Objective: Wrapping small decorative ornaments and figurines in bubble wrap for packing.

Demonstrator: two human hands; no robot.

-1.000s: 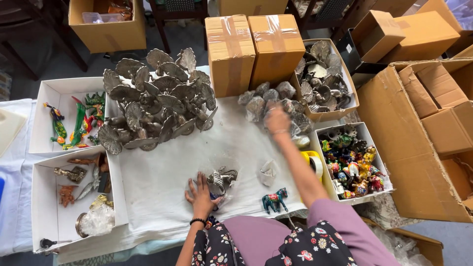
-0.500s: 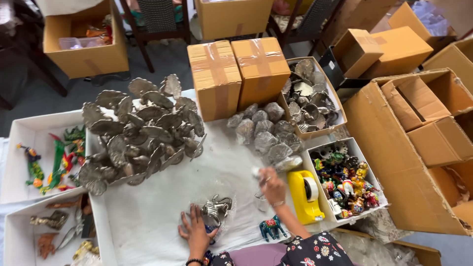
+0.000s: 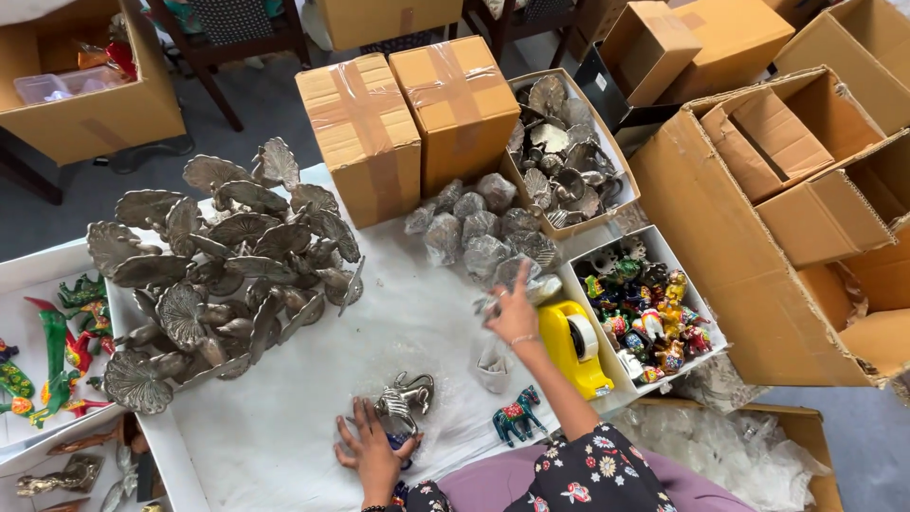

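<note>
Head view, looking down on a white-covered table [image 3: 284, 417]. Left hand [image 3: 372, 453] at the near edge, fingers spread flat, palm pressing on clear wrap under a silver metal horse figurine [image 3: 406, 398]. Figurine lies just beyond the fingertips, touching them; long axis runs roughly left-right, slightly tilted, with what looks like the head toward the right and far side. Which end is the head is not fully clear.

Right hand [image 3: 513, 308] reaches to the far right, fingers loosely closed, pinching a plastic-wrapped piece [image 3: 493, 301] at the near edge of a cluster of wrapped bundles [image 3: 479, 228]. What is inside the wrap cannot be told.

Yellow tape dispenser [image 3: 574, 347] just right of the right forearm, long axis near-to-far. Small painted blue horse [image 3: 516, 414] stands near the forearm, facing right. Crumpled wrap scrap [image 3: 493, 368] between the two hands.

Left of centre: heap of silver peacock-fan pieces [image 3: 213, 275]. Far centre: two taped cardboard boxes [image 3: 408, 118]. Right: white tray of painted figurines [image 3: 643, 308], and beyond it a box of silver pieces [image 3: 569, 152].
</note>
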